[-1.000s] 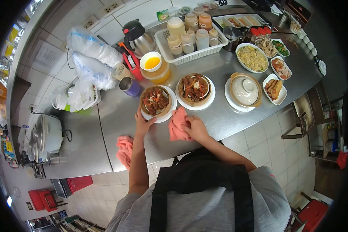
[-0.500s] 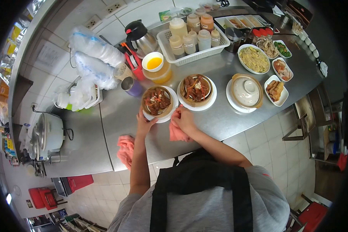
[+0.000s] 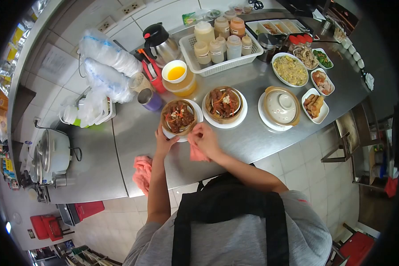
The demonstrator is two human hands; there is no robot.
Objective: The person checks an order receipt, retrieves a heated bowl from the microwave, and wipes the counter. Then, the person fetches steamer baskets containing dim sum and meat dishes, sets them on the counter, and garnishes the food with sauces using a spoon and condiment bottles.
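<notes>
My left hand (image 3: 165, 141) curls around the near left side of a white plate (image 3: 198, 112), its thumb along the front rim. A bamboo steamer basket (image 3: 165, 119) of dark sauced meat with orange strips sits on that plate. At the plate's front right edge, my right hand (image 3: 206, 139) is closed on a pink cloth (image 3: 198, 153), which hangs below the fingers. Just to the right, a second steamer basket (image 3: 226, 119) of similar meat rests on another white plate (image 3: 242, 116). Another pink cloth (image 3: 142, 173) lies crumpled left of my left forearm.
A lidded clay pot (image 3: 281, 107) stands on a plate to the right, beside several filled white dishes (image 3: 290, 68). Behind are a basket of squeeze bottles (image 3: 228, 63), a yellow-filled bowl (image 3: 174, 72), a purple cup (image 3: 150, 100) and a thermos jug (image 3: 164, 46). The counter's front edge (image 3: 266, 156) runs before me.
My right hand has moved slightly left with the pink cloth, closer to the left plate's front rim. My left hand keeps its place at the plate.
</notes>
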